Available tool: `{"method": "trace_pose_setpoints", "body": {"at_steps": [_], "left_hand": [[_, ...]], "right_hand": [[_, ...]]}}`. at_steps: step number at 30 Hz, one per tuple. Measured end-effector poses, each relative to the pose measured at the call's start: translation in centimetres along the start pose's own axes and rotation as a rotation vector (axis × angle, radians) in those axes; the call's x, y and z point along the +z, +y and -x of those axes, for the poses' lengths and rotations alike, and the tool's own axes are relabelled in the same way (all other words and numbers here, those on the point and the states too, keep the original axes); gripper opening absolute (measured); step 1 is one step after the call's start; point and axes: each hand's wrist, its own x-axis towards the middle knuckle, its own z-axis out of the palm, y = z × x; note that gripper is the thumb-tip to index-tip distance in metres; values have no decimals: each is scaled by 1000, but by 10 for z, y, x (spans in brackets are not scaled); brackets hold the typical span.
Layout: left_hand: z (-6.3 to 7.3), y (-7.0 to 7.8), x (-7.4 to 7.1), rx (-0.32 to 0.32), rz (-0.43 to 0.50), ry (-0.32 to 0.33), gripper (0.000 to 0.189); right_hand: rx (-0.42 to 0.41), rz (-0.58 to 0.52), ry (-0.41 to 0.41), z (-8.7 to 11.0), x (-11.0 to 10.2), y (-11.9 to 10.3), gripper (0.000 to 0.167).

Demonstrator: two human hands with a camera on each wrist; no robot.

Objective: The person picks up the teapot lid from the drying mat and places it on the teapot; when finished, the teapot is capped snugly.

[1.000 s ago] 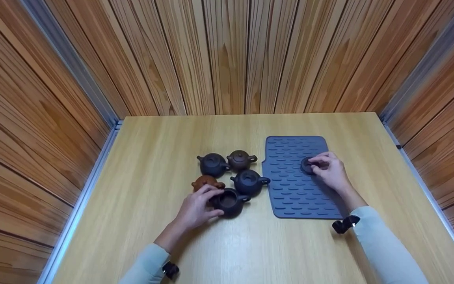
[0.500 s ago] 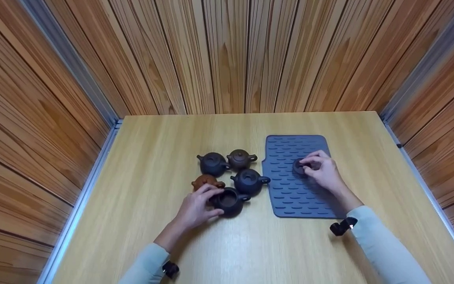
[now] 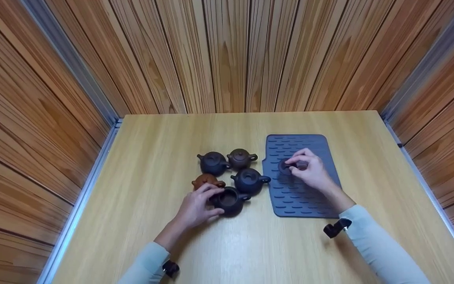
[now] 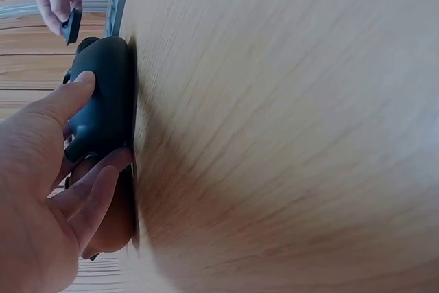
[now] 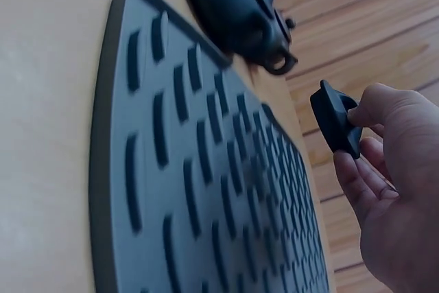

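Note:
A dark lidless teapot (image 3: 229, 202) stands on the table, its round mouth open upward and its handle to the right. My left hand (image 3: 198, 207) holds it from the left, with the thumb on the near side and the fingers round the spout side, as the left wrist view shows. Over the grey ridged mat, my right hand (image 3: 309, 169) pinches a dark teapot lid (image 5: 336, 120) by its knob. In the right wrist view the lid hangs clear above the mat (image 5: 185, 190). An orange-brown teapot (image 3: 207, 180) sits just behind my left fingers, partly covered by them.
Three other lidded teapots stand close by: a black one (image 3: 249, 182) beside the lidless pot, another black one (image 3: 213, 163) farther back and a brown one (image 3: 241, 158). The mat (image 3: 302, 205) lies right of them on the wooden table (image 3: 164, 146). Wood-panelled walls (image 3: 227, 55) enclose the table.
My right hand has moved left across the mat, carrying the lid toward the teapots. The left hand and the lidless teapot have stayed in place.

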Motion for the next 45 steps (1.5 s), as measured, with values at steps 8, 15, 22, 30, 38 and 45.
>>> {"method": "trace_pose_setpoints", "body": {"at_steps": [8, 15, 22, 30, 38, 45], "left_hand": [[-1, 1, 0, -10, 10, -8, 58], [-2, 1, 0, -7, 6, -11, 59], [-3, 1, -1, 5, -1, -4, 58], [-1, -1, 0, -1, -9, -15, 59], [-2, 0, -1, -3, 0, -13, 59], [-2, 0, 0, 9, -7, -15, 58]], "right_hand": [[-34, -75, -16, -4, 15, -23, 23], [-49, -123, -55, -5, 27, -40, 22], [-74, -180, -86, -11, 39, -57, 23], [-92, -187, -118, -13, 54, -74, 23], [-162, -192, -149, -14, 68, -89, 24], [-192, -196, -171, -12, 78, -98, 23]]}}
